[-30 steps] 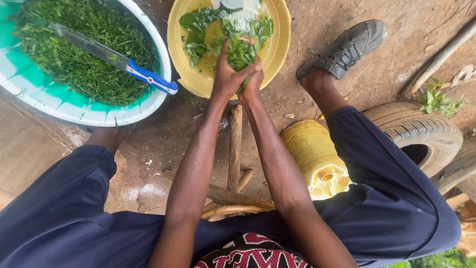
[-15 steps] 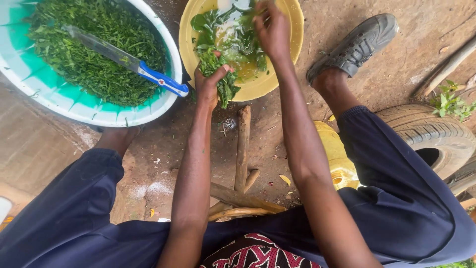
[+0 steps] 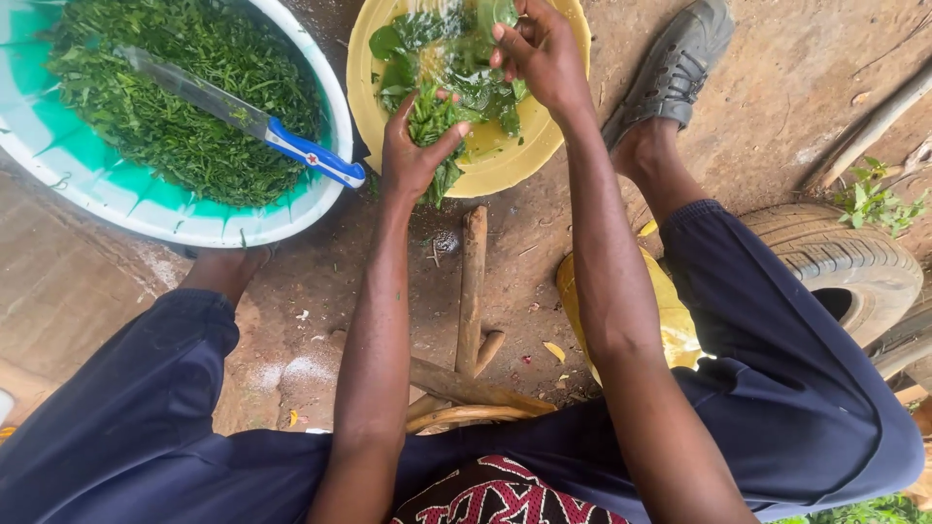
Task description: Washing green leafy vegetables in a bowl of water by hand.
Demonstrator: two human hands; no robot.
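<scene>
Leafy greens are soaking in water inside a yellow basin that is sitting on the bare earth ground at the top middle of the view. Starting at the left, a large white and turquoise basin is holding a heap of chopped greens, and a knife with a blue handle is lying across that heap, its handle resting on the rim nearest the yellow basin. Next, the left hand is gripping a bundle of wet leaves over the yellow basin's near rim, thumb and fingers curling round the bunch. Just to its right, the right hand is reaching into the basin, its fingertips pinching together on a leaf. Below the basin, a wooden stick is lying on the ground between the forearms. Further right, a yellow jerrycan is showing behind the right forearm, a grey shoe is planted near the basin, and an old tyre is lying at the right edge.
</scene>
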